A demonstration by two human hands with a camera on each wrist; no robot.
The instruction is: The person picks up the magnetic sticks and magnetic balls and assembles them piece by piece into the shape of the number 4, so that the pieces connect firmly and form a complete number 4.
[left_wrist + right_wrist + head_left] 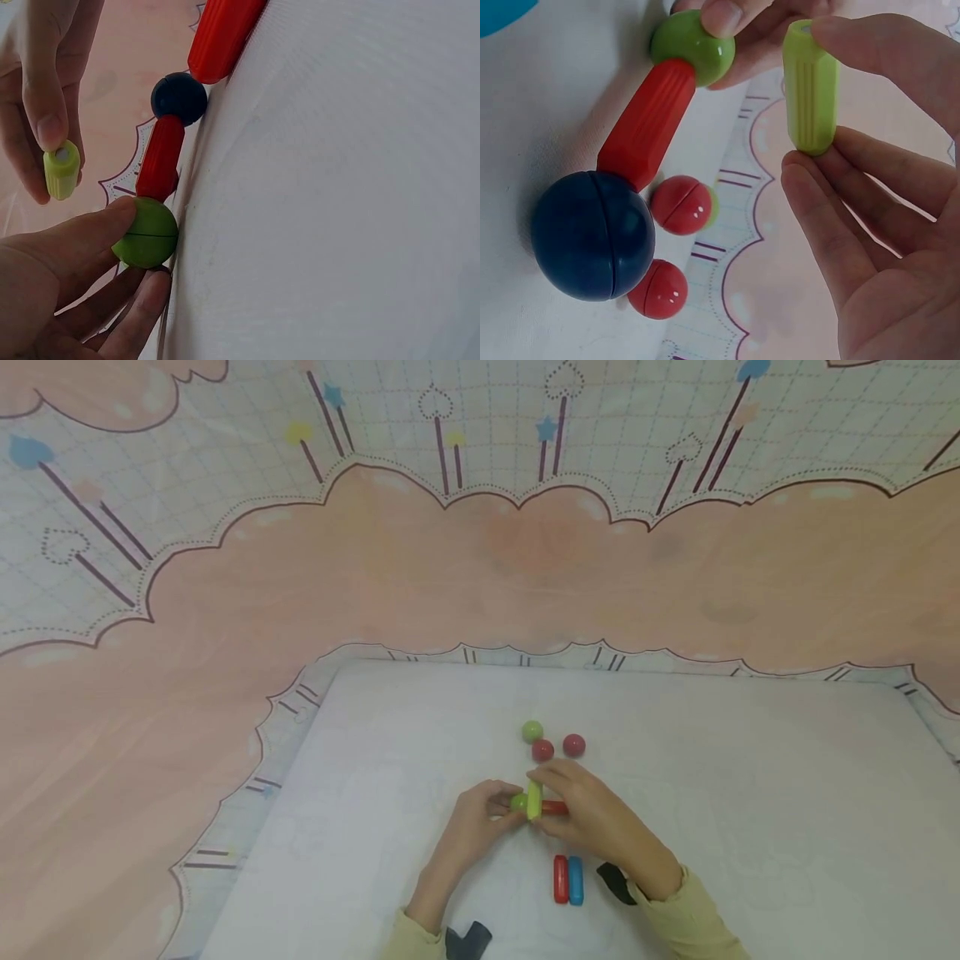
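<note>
My left hand pinches a green ball between thumb and fingers, low over the white tabletop. From that ball a red magnetic rod runs to a dark blue ball, joined end to end. The blue ball is hidden behind my right hand in the head view. My right hand holds a yellow-green magnetic rod by its two ends, thumb on one and fingertips on the other. This rod is apart from the green ball in both wrist views, raised above the joined pieces.
Beyond the hands lie a loose green ball and two red balls, one close beside it and another to the right. Nearer me, a red rod and a blue rod lie side by side on the white tabletop.
</note>
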